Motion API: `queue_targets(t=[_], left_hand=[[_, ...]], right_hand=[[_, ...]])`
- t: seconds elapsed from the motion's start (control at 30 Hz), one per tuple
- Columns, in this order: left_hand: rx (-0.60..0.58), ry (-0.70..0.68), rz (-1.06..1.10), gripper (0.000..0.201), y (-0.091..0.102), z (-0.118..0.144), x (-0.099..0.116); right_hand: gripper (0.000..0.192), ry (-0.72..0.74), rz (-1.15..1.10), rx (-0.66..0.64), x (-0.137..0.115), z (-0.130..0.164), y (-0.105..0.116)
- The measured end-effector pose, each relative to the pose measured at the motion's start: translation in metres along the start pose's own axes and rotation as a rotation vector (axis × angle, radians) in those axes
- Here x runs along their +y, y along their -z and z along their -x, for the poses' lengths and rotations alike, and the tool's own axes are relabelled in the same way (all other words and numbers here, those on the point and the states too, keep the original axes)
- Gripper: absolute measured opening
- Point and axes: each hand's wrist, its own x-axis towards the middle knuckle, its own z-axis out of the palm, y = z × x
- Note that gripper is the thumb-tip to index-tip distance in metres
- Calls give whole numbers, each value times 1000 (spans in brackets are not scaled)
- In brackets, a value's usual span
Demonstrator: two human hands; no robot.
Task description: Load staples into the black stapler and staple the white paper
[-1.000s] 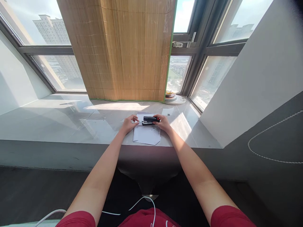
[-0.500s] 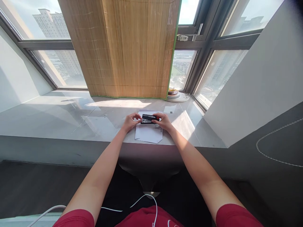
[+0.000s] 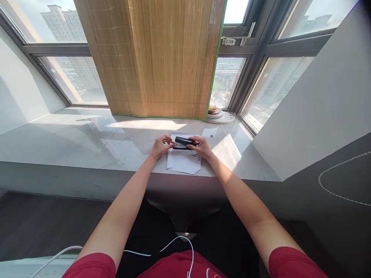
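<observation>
A black stapler (image 3: 185, 141) is held over white sheets of paper (image 3: 183, 162) on the window ledge. Its top part is lifted away from the base, and a metal strip shows between them at the left. My right hand (image 3: 202, 146) grips the stapler's right end, thumb toward me and fingers behind. At the left end, my left hand (image 3: 161, 146) has thumb and forefinger pinched close against the stapler's tip, the other fingers curled above. Whether a small piece sits between those fingertips is too small to tell.
A small dark piece (image 3: 211, 136) lies by a pale paper (image 3: 208, 132) to the right. Another tiny object (image 3: 130, 138) rests at the left. Stacked plates (image 3: 216, 115) stand by the window, beside the hanging bamboo blind (image 3: 165, 61). The ledge's front edge (image 3: 87, 167) runs before me.
The view has shifted slightly. The stapler's top part now tilts a little more, its left end higher. Both hands keep nearly the same places and grips.
</observation>
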Motion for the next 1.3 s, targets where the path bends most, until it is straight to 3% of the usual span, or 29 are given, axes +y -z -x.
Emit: queue_targets(t=[0.57,0.83,1.0,1.07,1.2,1.3], left_hand=[[-39,26,55,57,-1,-2,-12],[-52,15,-17,56,0,-1,-9],[-64,-73,-137,40,-1,4,-2],[-137,-143,-169,36,-1,5,-1],[-399,-202,-271,42,-4,5,-4],[-447,-230,-399,44,-6,4,-6]], right_hand=[[43,-19,7,-49,1,-2,1],[35,7,7,-25,-6,-1,2],[26,13,54,8,-13,1,6],[25,6,79,47,-16,1,11],[26,-12,158,81,-18,13,34],[31,-57,205,104,-12,39,68]])
